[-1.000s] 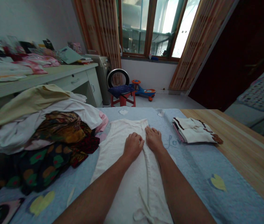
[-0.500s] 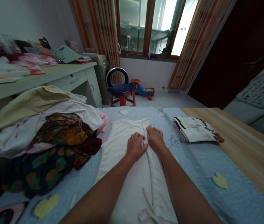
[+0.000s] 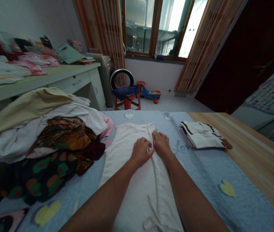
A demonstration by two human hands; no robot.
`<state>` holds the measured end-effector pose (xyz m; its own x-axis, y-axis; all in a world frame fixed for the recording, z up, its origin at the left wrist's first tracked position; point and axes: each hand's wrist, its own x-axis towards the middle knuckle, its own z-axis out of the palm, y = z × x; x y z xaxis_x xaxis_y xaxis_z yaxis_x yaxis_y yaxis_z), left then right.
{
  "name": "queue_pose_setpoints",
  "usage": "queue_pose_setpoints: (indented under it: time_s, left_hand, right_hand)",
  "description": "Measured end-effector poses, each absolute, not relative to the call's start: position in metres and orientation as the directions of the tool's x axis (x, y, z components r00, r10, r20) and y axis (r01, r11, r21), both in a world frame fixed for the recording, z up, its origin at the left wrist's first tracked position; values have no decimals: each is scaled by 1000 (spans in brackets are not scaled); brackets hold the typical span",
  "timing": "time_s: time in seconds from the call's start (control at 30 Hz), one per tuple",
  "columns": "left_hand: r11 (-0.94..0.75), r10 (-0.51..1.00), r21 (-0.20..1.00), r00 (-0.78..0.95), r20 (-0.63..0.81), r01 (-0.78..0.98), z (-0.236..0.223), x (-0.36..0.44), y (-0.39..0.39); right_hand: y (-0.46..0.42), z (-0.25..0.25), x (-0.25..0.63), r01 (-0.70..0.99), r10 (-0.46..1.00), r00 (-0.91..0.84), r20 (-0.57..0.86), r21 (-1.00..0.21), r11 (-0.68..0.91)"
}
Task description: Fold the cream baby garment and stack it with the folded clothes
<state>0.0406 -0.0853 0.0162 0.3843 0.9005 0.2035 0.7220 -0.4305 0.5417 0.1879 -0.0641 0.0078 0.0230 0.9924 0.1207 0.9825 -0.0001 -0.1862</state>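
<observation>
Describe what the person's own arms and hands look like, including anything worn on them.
The left hand and right hand are ungloved. The left forearm and right forearm are bare, with no sleeves in view. Neither wrist shows a watch or bracelet; rings are too small to judge.

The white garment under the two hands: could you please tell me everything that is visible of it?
The white garment looks like soft, matte cloth, slightly creased. It lies spread on the blue cover, lengthwise away from the person, with a long fold or seam right of its middle and a tied bow low in the picture. Its near end is out of view. The left hand and right hand touch it toward its far end.
</observation>
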Motion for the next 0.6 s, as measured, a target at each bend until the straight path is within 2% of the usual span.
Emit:
queue_pose_setpoints:
  time_s: [0.17, 0.43, 0.6]
  left_hand:
    - [-455, 890, 536, 394, 231, 712, 15, 39, -83]
    - [-553, 829, 583, 464, 312, 596, 18, 41, -80]
    - [-547, 828, 607, 481, 288, 577, 17, 43, -79]
  right_hand:
    - [-64, 8, 188, 985, 993, 31, 112, -175, -11]
    - [-65, 11, 187, 984, 995, 23, 95, -178, -5]
    - [-67, 16, 186, 983, 997, 27, 78, -183, -12]
